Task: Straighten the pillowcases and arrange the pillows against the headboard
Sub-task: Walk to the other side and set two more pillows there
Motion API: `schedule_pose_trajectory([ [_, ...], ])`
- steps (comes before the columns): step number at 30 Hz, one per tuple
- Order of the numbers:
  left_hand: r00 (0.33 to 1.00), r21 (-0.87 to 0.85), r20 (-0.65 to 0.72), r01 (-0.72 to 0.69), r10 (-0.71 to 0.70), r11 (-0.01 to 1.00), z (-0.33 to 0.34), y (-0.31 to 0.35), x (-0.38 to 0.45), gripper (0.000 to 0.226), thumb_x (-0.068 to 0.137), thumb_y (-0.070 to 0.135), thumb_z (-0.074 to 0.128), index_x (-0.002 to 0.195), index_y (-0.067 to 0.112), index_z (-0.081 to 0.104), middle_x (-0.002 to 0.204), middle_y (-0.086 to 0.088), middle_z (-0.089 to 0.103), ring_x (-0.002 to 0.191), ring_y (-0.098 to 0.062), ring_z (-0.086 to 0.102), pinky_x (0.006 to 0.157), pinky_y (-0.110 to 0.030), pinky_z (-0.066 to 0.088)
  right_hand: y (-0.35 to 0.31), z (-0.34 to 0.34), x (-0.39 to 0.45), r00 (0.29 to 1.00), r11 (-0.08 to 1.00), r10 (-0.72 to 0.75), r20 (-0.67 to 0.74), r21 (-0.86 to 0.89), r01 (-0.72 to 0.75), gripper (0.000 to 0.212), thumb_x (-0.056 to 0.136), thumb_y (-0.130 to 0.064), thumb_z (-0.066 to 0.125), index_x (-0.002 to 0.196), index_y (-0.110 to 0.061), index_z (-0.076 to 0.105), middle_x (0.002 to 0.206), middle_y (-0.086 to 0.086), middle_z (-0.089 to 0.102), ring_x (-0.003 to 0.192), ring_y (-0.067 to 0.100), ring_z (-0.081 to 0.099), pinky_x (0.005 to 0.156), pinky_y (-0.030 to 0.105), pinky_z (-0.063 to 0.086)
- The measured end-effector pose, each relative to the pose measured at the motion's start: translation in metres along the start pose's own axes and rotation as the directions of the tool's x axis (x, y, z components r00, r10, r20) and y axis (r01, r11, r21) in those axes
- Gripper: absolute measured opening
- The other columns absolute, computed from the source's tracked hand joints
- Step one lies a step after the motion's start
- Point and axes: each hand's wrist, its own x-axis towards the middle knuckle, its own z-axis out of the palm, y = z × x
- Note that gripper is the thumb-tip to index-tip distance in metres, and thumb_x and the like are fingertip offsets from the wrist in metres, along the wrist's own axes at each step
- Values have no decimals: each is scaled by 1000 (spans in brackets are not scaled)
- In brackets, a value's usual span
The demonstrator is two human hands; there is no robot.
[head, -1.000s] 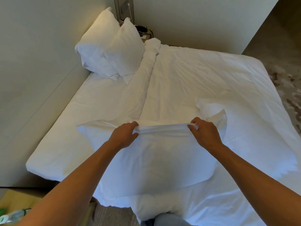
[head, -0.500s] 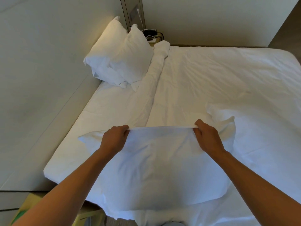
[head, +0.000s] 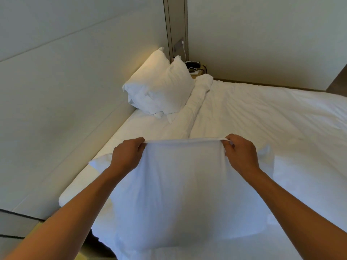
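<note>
Fingers of the left hand (head: pixel 126 155) are curled shut around the top hem of a white pillowcase (head: pixel 180 194), pinching it at its left corner. Fingers of the right hand (head: pixel 241 155) are closed likewise on the right corner of the same hem. The hem runs taut and nearly level between the two grips. Below it the pillowcase hangs as a broad smooth sheet, bulging at its lower part; whether a pillow fills it is hard to tell from this angle. Both forearms reach in from the lower corners, bare to the frame's edge.

The pillowcase is held above the near end of the bed (head: pixel 262 119), whose white cover lies flat with light creases. A rolled fold of the cover (head: pixel 199 102) runs from near the hands toward the far corner. There, two white pillows (head: pixel 159 89) stand propped upright, one partly overlapping the other, leaning on the headboard (head: pixel 56 91) at the left. Beyond them, in the corner, a small nightstand (head: pixel 196 70) bears dark objects and a white cable.
</note>
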Motion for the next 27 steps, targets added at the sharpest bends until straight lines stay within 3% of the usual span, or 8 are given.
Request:
schedule_pose_trajectory([
  [3, 996, -8, -82, 14, -15, 1000, -43, -8, 8, 22, 103, 31, 47, 94, 27, 67, 88, 1, 70, 85, -30, 66, 65, -30, 41, -36, -8, 27, 994, 997, -60, -86, 40, 64, 27, 104, -35, 56, 82, -20, 63, 73, -4, 65, 66, 16, 62, 61, 35, 53],
  [6, 984, -22, -173, 46, -50, 999, -85, -23, 13, 25, 100, 30, 47, 78, 27, 56, 75, 6, 62, 73, -26, 58, 57, -28, 36, -82, -11, 52, 979, 989, -121, -163, 70, 134, 24, 105, -35, 56, 86, -22, 65, 76, -6, 64, 68, 12, 60, 59, 26, 48],
  [13, 949, -90, -273, 136, -156, 987, -128, -96, 3, 28, 100, 28, 46, 73, 24, 55, 69, 6, 59, 70, -24, 57, 54, -28, 36, -169, 25, 71, 954, 971, -197, -224, 92, 222, 21, 105, -38, 56, 94, -26, 69, 83, -13, 61, 68, 6, 56, 64, 10, 38],
  [19, 953, -143, -170, 227, -249, 964, -91, -169, -17, 33, 101, 30, 48, 68, 30, 49, 73, 8, 57, 78, -26, 59, 60, -30, 36, -183, 103, 52, 984, 985, -170, -61, 28, 172, 25, 105, -39, 56, 100, -20, 72, 88, -8, 66, 76, 13, 60, 71, 25, 47],
  [23, 960, -166, -29, 271, -279, 948, -37, -222, -30, 25, 103, 29, 50, 98, 21, 73, 98, -4, 72, 95, -30, 65, 71, -33, 46, -178, 168, 30, 988, 994, -94, 120, -39, 100, 28, 106, -36, 54, 91, -18, 69, 86, -1, 69, 76, 20, 63, 67, 30, 45],
  [27, 948, -265, 25, 313, -318, 912, -6, -265, -27, 25, 103, 28, 52, 89, 19, 70, 83, -3, 70, 76, -24, 60, 64, -33, 48, -189, 211, 21, 993, 997, -12, 114, -70, 21, 29, 105, -34, 51, 82, -20, 61, 78, -1, 65, 71, 21, 62, 64, 36, 50],
])
